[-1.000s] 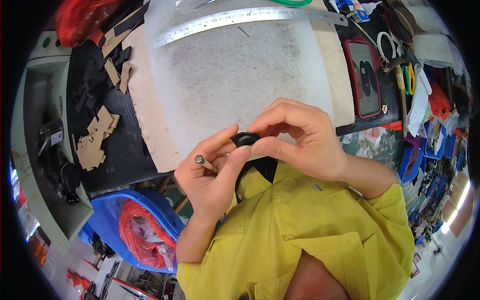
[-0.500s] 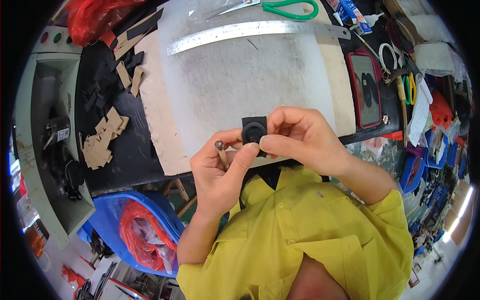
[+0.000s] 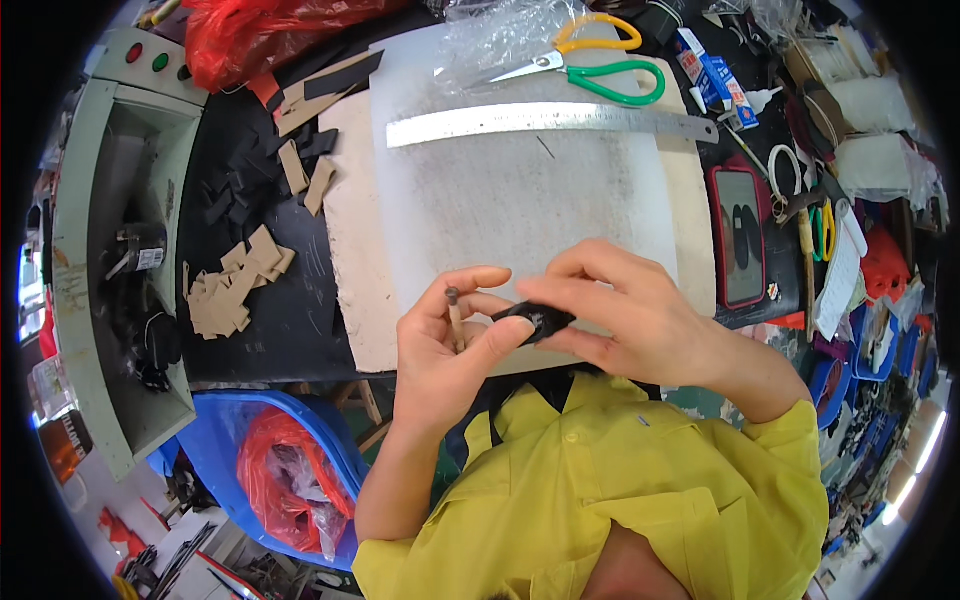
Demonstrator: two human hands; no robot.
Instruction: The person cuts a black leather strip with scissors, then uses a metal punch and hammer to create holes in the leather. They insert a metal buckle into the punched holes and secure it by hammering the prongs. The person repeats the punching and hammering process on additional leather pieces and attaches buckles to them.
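The one black piece [image 3: 545,322] has tilted since the earlier frame, between the left hand [image 3: 437,352], pinching it and clasping one stick [image 3: 457,325], and the right hand [image 3: 645,315], whose grip I cannot tell. One ruler [image 3: 550,118] and one pair of scissors [image 3: 545,63] lie on one white mat [image 3: 520,205].

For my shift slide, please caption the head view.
Left hand and right hand at a small black piece, steel ruler beyond.

The shiny metal ruler [image 3: 550,119] has a scuffed sheet [image 3: 520,205] under it, crinkled plastic film [image 3: 490,40] beyond, and a glossy black piece [image 3: 546,322] nearer.
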